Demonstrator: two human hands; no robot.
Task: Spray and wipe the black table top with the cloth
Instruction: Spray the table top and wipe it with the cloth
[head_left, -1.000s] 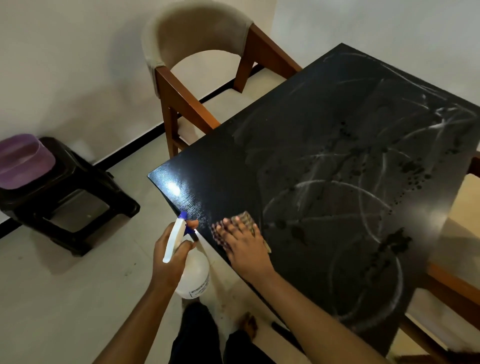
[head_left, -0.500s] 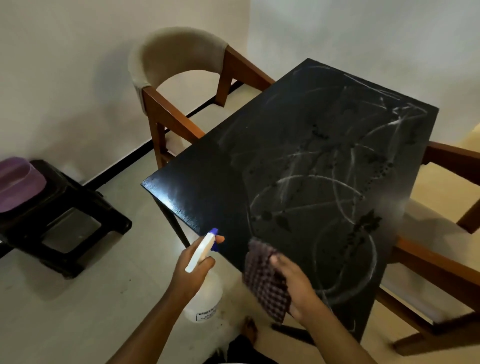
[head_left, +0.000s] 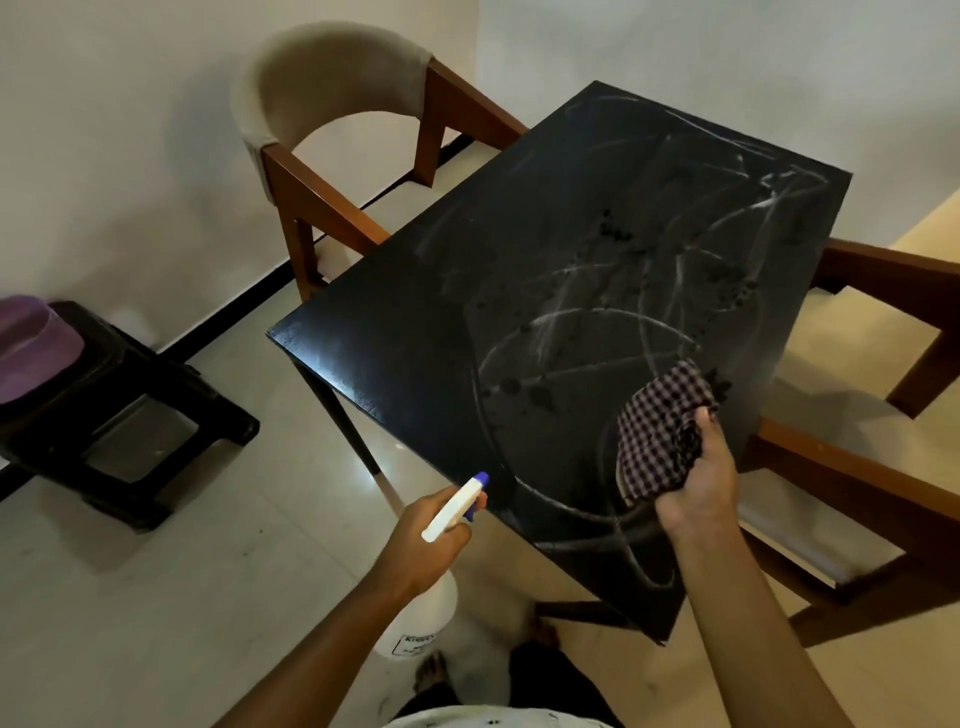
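The black table top (head_left: 415, 332) fills the middle of the head view, marked with pale swirl streaks and dark wet spots on its right half. My left hand (head_left: 421, 545) grips a white spray bottle (head_left: 452, 509) with a blue nozzle, held just off the table's near edge with the nozzle facing the top. My right hand (head_left: 701, 483) holds a bunched checked cloth (head_left: 654, 431) lifted above the table's near right part; whether the cloth touches the surface I cannot tell.
A wooden chair with a beige back (head_left: 332, 104) stands at the table's far left side. Another wooden chair (head_left: 872, 467) sits at the right. A black stool (head_left: 130, 415) carrying a purple basin (head_left: 31, 348) stands on the tiled floor at left.
My right hand lifted the cloth from the table's near left edge and carried it rightwards, above the near right part. The left hand kept the bottle near the front edge.
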